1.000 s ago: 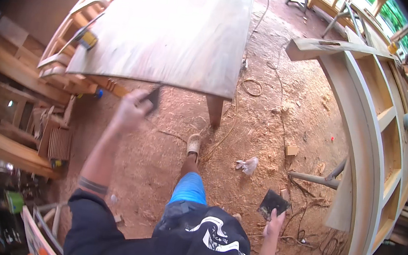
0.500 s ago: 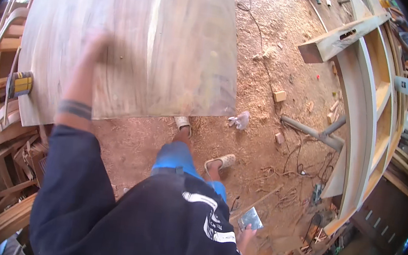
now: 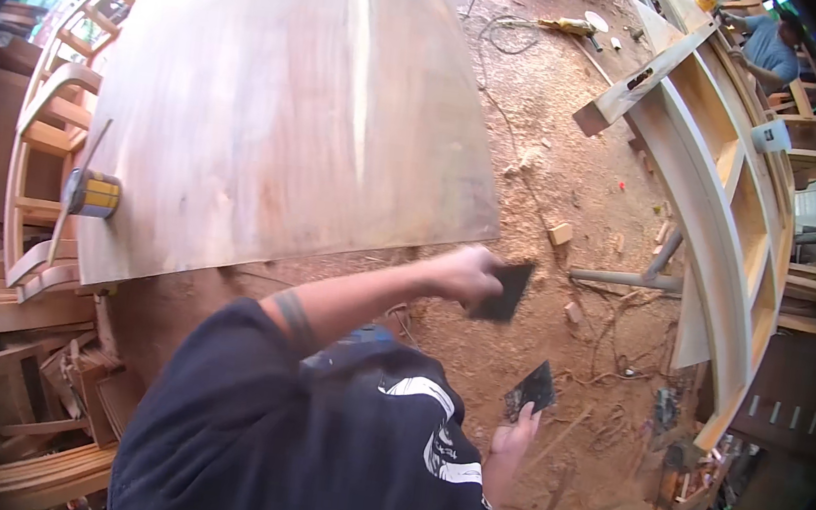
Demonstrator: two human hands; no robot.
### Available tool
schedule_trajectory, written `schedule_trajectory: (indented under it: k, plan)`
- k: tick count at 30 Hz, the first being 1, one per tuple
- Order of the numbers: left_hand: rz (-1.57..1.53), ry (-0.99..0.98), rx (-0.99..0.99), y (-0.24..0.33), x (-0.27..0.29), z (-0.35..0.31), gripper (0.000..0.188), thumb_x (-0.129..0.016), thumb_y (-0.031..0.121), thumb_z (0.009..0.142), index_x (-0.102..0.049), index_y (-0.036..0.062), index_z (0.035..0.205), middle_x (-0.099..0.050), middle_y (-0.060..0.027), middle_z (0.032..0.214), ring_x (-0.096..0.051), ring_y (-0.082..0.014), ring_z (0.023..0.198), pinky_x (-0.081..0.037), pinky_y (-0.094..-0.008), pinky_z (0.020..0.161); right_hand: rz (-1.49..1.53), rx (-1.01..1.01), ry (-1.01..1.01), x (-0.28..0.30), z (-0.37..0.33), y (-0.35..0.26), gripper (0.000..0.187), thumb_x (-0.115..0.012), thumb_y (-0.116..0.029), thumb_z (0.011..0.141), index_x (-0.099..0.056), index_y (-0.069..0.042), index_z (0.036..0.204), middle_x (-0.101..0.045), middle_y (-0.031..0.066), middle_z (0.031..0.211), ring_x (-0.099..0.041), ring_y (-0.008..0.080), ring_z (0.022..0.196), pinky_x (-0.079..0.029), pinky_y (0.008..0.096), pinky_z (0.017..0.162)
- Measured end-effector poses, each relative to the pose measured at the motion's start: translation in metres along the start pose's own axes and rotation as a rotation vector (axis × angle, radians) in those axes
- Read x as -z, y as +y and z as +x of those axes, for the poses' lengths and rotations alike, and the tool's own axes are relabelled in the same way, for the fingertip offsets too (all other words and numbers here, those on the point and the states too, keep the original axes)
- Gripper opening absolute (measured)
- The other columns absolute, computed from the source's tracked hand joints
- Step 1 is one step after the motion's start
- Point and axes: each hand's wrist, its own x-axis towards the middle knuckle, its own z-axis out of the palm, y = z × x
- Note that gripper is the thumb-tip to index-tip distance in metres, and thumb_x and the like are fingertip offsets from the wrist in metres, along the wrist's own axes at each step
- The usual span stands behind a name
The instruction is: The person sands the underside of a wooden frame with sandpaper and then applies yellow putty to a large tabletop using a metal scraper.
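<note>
Left hand (image 3: 464, 274) grips a dark sheet (image 3: 504, 291) just off the worktop's (image 3: 272, 119) near right corner; right hand (image 3: 507, 446) holds another dark sheet (image 3: 530, 390), seemingly between sanding passes; next, laying one flat on the panel

Soft daylight, fisheye-bent edges, slight blur.

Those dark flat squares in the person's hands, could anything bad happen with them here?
Maybe. The left hand holds a dark flat square sheet out past the corner of the big pale wooden tabletop, and the right hand pinches another dark sheet low down, so either could slip into the sawdust floor. Cables and small wood offcuts lie on the floor, so the person might trip.
</note>
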Motion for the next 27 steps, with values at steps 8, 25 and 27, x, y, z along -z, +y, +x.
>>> schedule_trajectory:
  k: [8,25,27]
  plan:
    - [-0.609,0.446,0.07,-0.101,-0.03,-0.172,0.019,-0.055,0.006,0.087,-0.062,-0.0044,0.102,-0.065,-0.0078,0.09,-0.064,-0.0156,0.079,-0.054,-0.0309,0.07,0.529,-0.406,-0.273,-0.086,-0.077,0.058,0.034,-0.057,-0.02,0.094,-0.052,-0.005,0.124,-0.06,0.0104,0.121,-0.06,0.0213,0.104,-0.051,0.033,0.086]
    - [-1.082,0.631,-0.257,-0.109,-0.011,-0.307,0.037,-0.054,0.001,0.086,-0.048,0.0039,0.123,-0.06,-0.0101,0.115,-0.061,-0.0215,0.102,-0.052,-0.0413,0.087,0.235,-0.207,-0.416,-0.233,-0.196,0.101,0.021,-0.049,-0.015,0.097,-0.05,-0.008,0.117,-0.06,0.0058,0.111,-0.06,0.0184,0.097,-0.052,0.0366,0.083]
    - [-1.107,0.779,-0.387,-0.11,0.019,-0.32,0.033,-0.051,0.004,0.09,-0.047,0.004,0.123,-0.061,-0.0102,0.113,-0.061,-0.0215,0.101,-0.052,-0.04,0.086,0.117,-0.081,-0.443,-0.254,-0.202,0.11,0.025,-0.047,-0.011,0.097,-0.044,-0.008,0.121,-0.057,0.0072,0.11,-0.06,0.0168,0.094,-0.054,0.0339,0.078]
